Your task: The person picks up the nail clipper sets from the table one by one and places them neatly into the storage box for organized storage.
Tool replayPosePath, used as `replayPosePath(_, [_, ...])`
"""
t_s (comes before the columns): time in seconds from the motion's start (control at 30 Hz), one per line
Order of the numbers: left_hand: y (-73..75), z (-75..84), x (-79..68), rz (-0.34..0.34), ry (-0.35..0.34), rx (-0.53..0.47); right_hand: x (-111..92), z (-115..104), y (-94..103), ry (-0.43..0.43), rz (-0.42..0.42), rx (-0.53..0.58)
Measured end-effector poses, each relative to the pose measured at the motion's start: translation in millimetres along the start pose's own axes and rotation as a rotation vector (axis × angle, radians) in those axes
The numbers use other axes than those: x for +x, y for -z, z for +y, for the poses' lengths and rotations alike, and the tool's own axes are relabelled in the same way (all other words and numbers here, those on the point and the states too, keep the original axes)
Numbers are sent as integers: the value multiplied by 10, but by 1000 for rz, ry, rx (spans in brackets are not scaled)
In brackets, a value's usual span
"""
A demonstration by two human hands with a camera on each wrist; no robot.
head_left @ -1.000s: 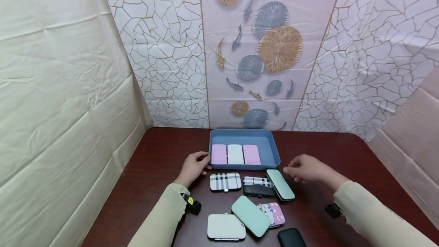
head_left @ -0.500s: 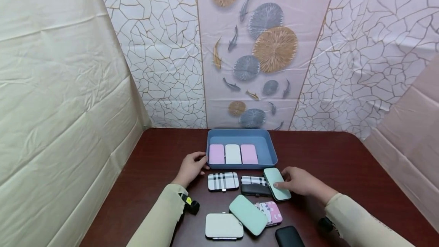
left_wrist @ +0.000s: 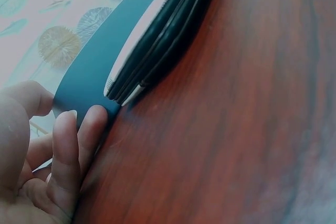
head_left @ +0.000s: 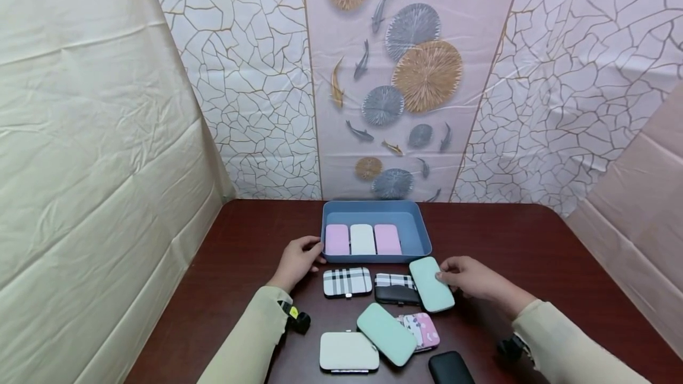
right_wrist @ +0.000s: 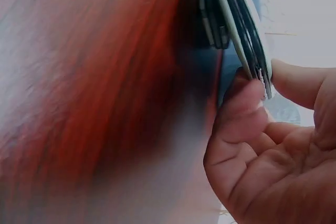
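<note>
Fingers of the right hand [head_left: 466,276] pinch a mint-green, rounded rectangular case [head_left: 431,284], thumb on its upper face, the others under its right edge. Half a second ago that case lay lower, the thumb reaching further across it; now the hold is at the edge and the case looks raised. I judge that the work has passed from touching the case to bearing its weight; whether its near end still meets the desk [head_left: 491,230] I cannot tell.

Nearest, cut by the lower border, lies a plain black rounded case [head_left: 450,368]. Left of it is an off-white rectangular case [head_left: 347,350], and a second mint-green case [head_left: 386,335] slants over its corner and over a pink patterned case [head_left: 424,329].

Beyond these, a black-and-white plaid case [head_left: 347,282] lies flat. To its right, a black case with a plaid band [head_left: 397,295] is partly overlapped in view by the held one.

Farther off stands a shallow blue tray [head_left: 415,239], with a pink case [head_left: 337,240], a white case [head_left: 363,240] and another pink case [head_left: 387,240] side by side; its right portion is bare. At its left wall, the left hand's [head_left: 296,259] fingers are loosely bent, touching it. Behind hangs a pale printed cloth [head_left: 384,64].
</note>
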State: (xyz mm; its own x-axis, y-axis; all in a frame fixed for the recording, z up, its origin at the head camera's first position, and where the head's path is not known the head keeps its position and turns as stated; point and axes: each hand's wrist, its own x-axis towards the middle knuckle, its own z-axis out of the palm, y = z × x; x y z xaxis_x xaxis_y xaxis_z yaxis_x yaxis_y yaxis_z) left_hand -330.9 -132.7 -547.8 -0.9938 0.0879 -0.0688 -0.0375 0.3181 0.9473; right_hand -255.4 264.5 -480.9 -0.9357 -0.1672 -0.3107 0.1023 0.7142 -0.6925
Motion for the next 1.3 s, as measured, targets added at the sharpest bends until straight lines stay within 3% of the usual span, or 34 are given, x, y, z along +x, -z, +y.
replayPosePath(0.23, [43,-8,25,3,-4,4,214,-178,223,27,68,104])
replayPosePath(0.43, [69,-29,29,12,1,4,566,-357,350,-25,178,43])
replayPosePath(0.57, [57,-47,34,5,6,9,770,-414,352,-50,191,11])
replayPosePath(0.83, [17,-29,12,-17,0,-1,978,-419,275,22,222,-153])
replayPosePath(1.0, [14,-21,-4,-14,-13,-10,998,-427,229,73,230,-273])
replayPosePath(1.3, [8,-29,12,-15,-4,-11,991,-500,192,81,254,-449])
